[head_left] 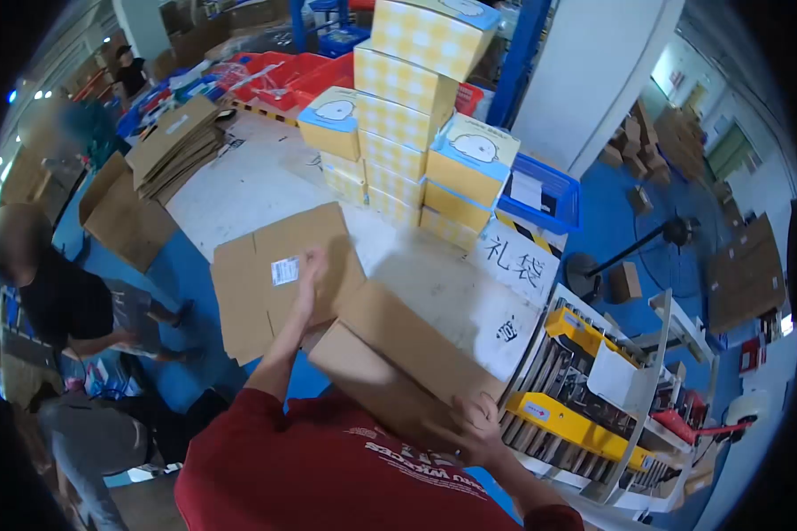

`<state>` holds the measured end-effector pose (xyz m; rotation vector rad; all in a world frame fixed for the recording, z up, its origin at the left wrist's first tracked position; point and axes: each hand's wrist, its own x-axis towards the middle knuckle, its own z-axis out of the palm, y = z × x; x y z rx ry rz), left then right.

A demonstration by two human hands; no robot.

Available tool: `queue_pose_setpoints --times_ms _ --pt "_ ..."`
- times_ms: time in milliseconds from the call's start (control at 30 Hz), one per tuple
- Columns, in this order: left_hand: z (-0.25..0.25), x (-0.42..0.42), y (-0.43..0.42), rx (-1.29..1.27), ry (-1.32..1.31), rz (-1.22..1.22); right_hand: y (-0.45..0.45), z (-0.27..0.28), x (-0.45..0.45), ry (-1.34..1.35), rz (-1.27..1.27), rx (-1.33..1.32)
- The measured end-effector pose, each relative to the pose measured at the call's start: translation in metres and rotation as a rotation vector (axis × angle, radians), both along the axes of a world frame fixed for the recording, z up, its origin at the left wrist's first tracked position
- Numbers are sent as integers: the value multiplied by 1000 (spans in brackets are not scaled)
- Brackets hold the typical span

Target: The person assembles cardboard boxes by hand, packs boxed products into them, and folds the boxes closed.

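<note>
A brown cardboard box (416,341) lies on the white table (248,168) close to my body. My right hand (476,423) is at its right end, fingers bent against the cardboard; whether they pinch its edge is unclear. My left hand (312,270) rests over a flat cardboard piece (248,288) to the left, beside its white label (285,271). The left fingers look curled, and what they hold, if anything, is too small to make out. Behind the box stand stacked yellow checked boxes (397,133).
Flattened cartons (179,146) lie at the back left, near red bins (283,78). A blue crate (545,190) stands behind the boxes. At right is a roller machine with yellow guards (562,429). Several people are at the left, one in a black shirt (66,296).
</note>
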<state>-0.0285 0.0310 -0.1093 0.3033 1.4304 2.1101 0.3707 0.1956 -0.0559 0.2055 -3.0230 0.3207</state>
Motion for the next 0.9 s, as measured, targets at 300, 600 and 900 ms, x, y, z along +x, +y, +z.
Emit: queue_pose_setpoints --times_ms 300,600,900 --pt "16 43 5 -40 -353 -591 191 -188 -45 389 -1214 -1486" --pt "42 13 36 -642 545 -612 358 -261 -117 -322 -949 -48" --pt "6 7 53 -491 553 -479 451 -57 -385 195 -965 -1497"
